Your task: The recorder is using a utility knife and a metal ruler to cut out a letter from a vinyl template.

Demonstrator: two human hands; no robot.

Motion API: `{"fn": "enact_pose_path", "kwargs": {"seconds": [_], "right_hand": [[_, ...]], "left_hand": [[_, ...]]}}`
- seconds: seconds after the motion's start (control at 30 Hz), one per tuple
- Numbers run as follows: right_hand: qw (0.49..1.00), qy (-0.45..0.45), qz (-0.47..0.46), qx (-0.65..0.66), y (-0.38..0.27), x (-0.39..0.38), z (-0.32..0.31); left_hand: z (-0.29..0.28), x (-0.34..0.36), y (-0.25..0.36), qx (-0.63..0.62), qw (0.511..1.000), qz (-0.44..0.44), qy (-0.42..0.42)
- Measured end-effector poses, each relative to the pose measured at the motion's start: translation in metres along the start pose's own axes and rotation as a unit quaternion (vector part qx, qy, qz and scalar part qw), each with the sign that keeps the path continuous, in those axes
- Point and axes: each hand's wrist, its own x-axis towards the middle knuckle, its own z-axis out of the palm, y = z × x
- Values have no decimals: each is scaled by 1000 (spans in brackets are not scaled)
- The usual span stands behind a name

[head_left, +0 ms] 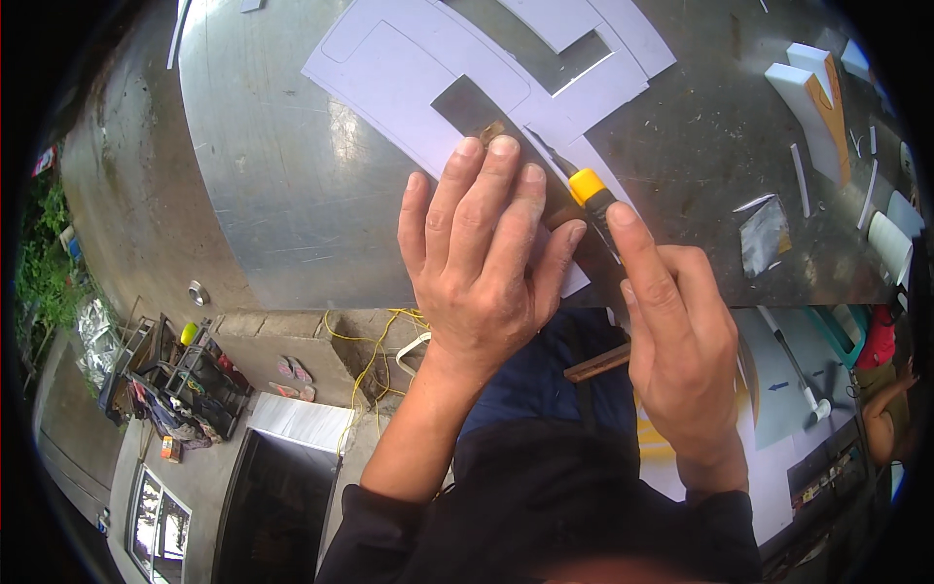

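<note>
My left hand (484,253) lies over a white sheet (409,73) on the metal tabletop, its fingertips pressing on a dark strip (556,200) that looks like a straightedge. Just right of those fingertips, the blade of a yellow-and-black utility knife (590,188) rests along a cut line in the sheet. My right hand (678,331) is closed round that knife's handle, index finger laid along its top. The sheet has drawn outlines and rectangular cut-outs; part of it is hidden under my left hand.
Angled white pieces with wooden edges (817,112), thin offcuts (800,175) and a silvery scrap (764,234) lie on the right of the table (243,195). Below the near edge are yellow cords (362,360), sandals (292,380) and a cluttered rack (175,380). Another person's arm (885,409) shows at far right.
</note>
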Motion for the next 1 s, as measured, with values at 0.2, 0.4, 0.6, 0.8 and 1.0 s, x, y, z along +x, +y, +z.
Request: {"fn": "enact_pose_path", "kwargs": {"seconds": [0.2, 0.4, 0.6, 0.8, 1.0], "right_hand": [[1000, -8, 2, -12, -1, 0, 1], [1000, -5, -4, -15, 0, 2, 3], [999, -8, -8, -30, -2, 4, 0], [999, -22, 1, -37, -9, 8, -7], [999, -22, 4, -48, -13, 10, -9]], "left_hand": [[-1, 1, 0, 2, 1000, 0, -5], [0, 0, -1, 3, 1000, -1, -4], [-1, 1, 0, 5, 1000, -1, -6], [-1, 1, 2, 8, 1000, -17, -4], [-1, 0, 2, 3, 1000, -18, -2]]}}
